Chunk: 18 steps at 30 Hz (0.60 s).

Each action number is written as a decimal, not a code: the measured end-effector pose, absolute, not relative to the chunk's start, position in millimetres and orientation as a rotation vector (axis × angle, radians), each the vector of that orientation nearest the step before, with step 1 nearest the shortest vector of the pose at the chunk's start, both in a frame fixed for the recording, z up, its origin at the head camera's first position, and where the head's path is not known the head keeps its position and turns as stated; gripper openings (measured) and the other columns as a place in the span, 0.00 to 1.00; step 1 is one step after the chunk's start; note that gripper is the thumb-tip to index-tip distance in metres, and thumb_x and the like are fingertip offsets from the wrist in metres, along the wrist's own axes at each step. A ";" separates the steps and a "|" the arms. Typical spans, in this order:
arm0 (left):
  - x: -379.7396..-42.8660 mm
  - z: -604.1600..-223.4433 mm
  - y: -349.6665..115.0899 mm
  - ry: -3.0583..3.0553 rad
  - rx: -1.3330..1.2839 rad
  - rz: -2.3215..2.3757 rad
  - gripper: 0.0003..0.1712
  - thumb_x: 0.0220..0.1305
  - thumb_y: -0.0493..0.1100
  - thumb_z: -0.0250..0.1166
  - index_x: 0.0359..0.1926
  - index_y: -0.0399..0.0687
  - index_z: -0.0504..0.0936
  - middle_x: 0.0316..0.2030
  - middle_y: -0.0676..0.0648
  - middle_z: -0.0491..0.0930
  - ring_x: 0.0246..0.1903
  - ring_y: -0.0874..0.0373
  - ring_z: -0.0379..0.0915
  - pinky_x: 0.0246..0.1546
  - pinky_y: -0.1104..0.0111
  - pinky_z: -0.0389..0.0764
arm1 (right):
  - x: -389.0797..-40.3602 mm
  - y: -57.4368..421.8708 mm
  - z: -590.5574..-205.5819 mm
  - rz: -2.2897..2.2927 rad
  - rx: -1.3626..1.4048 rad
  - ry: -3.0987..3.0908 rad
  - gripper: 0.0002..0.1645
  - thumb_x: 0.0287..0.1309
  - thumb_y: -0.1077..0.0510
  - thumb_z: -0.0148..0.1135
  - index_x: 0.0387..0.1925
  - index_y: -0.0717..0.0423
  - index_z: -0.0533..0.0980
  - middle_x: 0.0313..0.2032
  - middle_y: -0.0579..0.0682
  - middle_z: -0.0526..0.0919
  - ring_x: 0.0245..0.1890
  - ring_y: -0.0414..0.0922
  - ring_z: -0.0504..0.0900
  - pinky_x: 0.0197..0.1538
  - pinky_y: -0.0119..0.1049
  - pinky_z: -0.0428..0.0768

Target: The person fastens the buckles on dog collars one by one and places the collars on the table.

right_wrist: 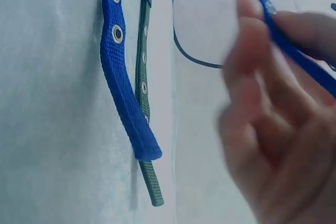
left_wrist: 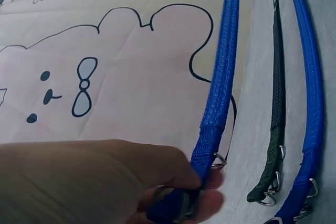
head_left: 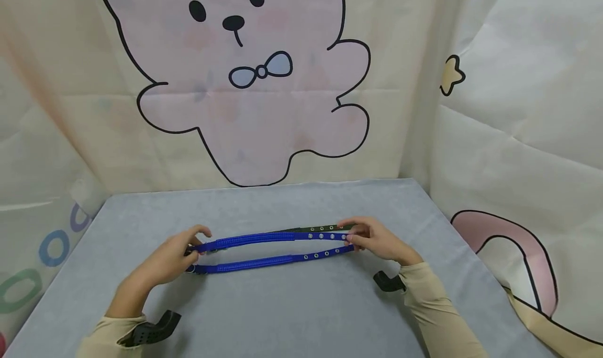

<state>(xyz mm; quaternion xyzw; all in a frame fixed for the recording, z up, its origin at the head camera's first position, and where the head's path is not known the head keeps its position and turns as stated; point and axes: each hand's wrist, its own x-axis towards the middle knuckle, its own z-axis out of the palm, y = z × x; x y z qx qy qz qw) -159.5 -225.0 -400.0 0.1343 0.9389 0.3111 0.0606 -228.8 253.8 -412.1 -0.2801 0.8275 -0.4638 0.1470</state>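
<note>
Hold 1st blue strap [head_left: 270, 237] by both ends, approx. mid-table, running L–R, nr level. Grip its metal-ring end w/ L hand [head_left: 171, 256], thumb + fingers round it. Pinch its holed end w/ R hand [head_left: 377, 240], btwn thumb + fingertip. Can't tell exact lie of R hand's other fingers: blurred in R wrist view. In L wrist view, see 1st strap partly in front of bear-print curtain [head_left: 278, 117].

Find 2nd blue strap [head_left: 254, 264] on person's side of 1st, approx. parallel, on gray table [head_left: 282, 316]. Note round metal eyelets [right_wrist: 117, 34] twd its R end, metal rings at L end. In head view, see R tip just by R hand; in R wrist view, see same tip apart from hand, crossing over green strap [left_wrist: 279, 72].

Find green strap on far side of 1st in head view, partly hidden behind it; in L wrist view, see it btwn the two blue ones. Note eyelets twd R end here too, + rings at other end.

Also note: beige sleeves [head_left: 438, 305] on both arms; black bracket [head_left: 153, 329] at L wrist, another [head_left: 388, 282] at R wrist. At R side, see white curtain [head_left: 527, 112] w/ yellow star + pink arch print.
</note>
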 end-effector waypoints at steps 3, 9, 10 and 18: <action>-157.3 -401.2 -225.5 2.918 0.362 1.015 0.14 0.66 0.28 0.56 0.49 0.43 0.68 0.48 0.35 0.80 0.32 0.53 0.75 0.29 0.66 0.72 | -227.8 254.1 -414.6 -1.438 -0.719 2.457 0.15 0.71 0.61 0.59 0.54 0.66 0.78 0.30 0.61 0.87 0.21 0.49 0.80 0.27 0.36 0.79; -156.3 -396.8 -226.3 3.058 0.249 1.192 0.03 0.69 0.33 0.63 0.41 0.44 0.82 0.41 0.41 0.82 0.27 0.60 0.67 0.26 0.70 0.70 | -228.1 255.8 -413.2 -1.687 -0.628 2.406 0.17 0.74 0.60 0.55 0.55 0.69 0.76 0.29 0.41 0.88 0.22 0.39 0.79 0.28 0.33 0.79; -156.7 -395.1 -226.6 3.060 0.235 1.222 0.03 0.68 0.34 0.65 0.41 0.43 0.84 0.40 0.42 0.83 0.27 0.60 0.68 0.26 0.71 0.70 | -228.1 256.0 -411.7 -1.726 -0.639 2.373 0.17 0.75 0.59 0.53 0.55 0.68 0.76 0.29 0.40 0.88 0.22 0.38 0.79 0.28 0.33 0.80; -158.6 -380.4 -232.8 2.998 0.110 1.470 0.08 0.66 0.34 0.68 0.46 0.38 0.85 0.34 0.42 0.78 0.25 0.63 0.66 0.21 0.69 0.67 | -232.7 259.5 -406.4 -1.851 -0.750 2.082 0.15 0.78 0.59 0.48 0.55 0.53 0.78 0.36 0.41 0.86 0.29 0.36 0.81 0.35 0.33 0.81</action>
